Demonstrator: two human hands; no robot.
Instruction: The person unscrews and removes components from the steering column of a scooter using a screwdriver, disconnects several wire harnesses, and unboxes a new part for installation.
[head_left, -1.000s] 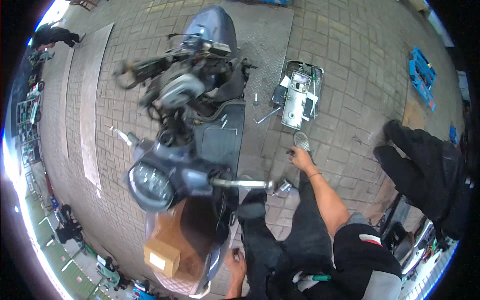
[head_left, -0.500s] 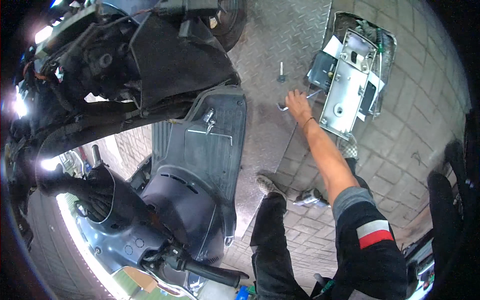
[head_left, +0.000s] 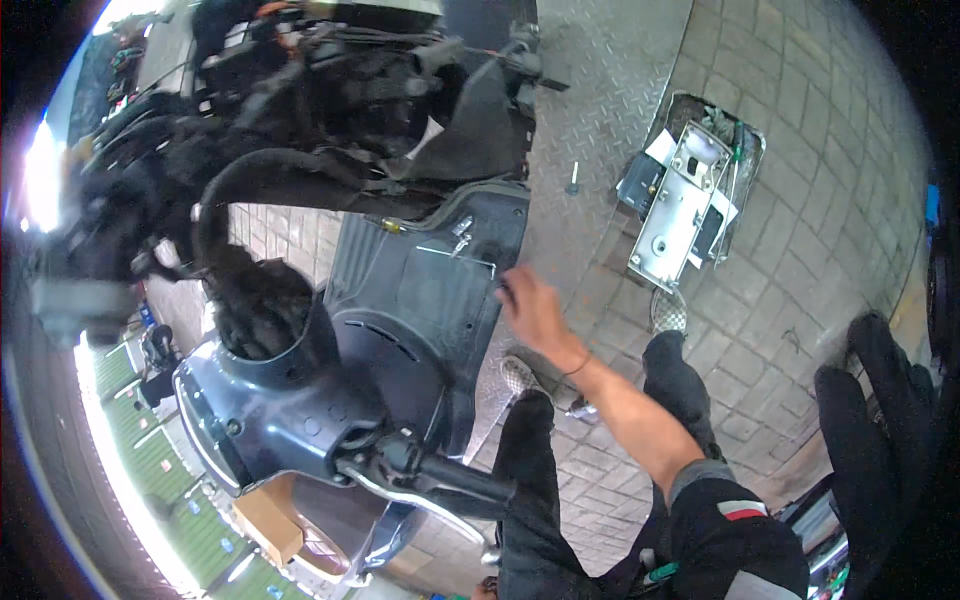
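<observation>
My right hand (head_left: 530, 310) is in the air by the edge of a scooter's dark footboard (head_left: 400, 285), its fingers curled and blurred. Something dark shows at the fingertips, too smeared to name. Close to it on the footboard lies a thin L-shaped metal rod (head_left: 455, 255), with small shiny metal fittings (head_left: 462, 236) beside its long arm. At the lower edge only a sliver of skin shows, perhaps my left hand (head_left: 485, 589); its fingers cannot be read.
A silver metal box-like part (head_left: 665, 235) lies in a dark tray (head_left: 758, 150) with papers and a black case (head_left: 640, 182). A key-like piece (head_left: 573, 180) rests on the steel plate (head_left: 600, 90). The scooter's handlebar (head_left: 465, 478) juts out at lower left.
My right hand has moved left from the steel plate to the footboard's edge. The silver L-shaped tool at its fingers before no longer shows on the plate. The view has shifted.
</observation>
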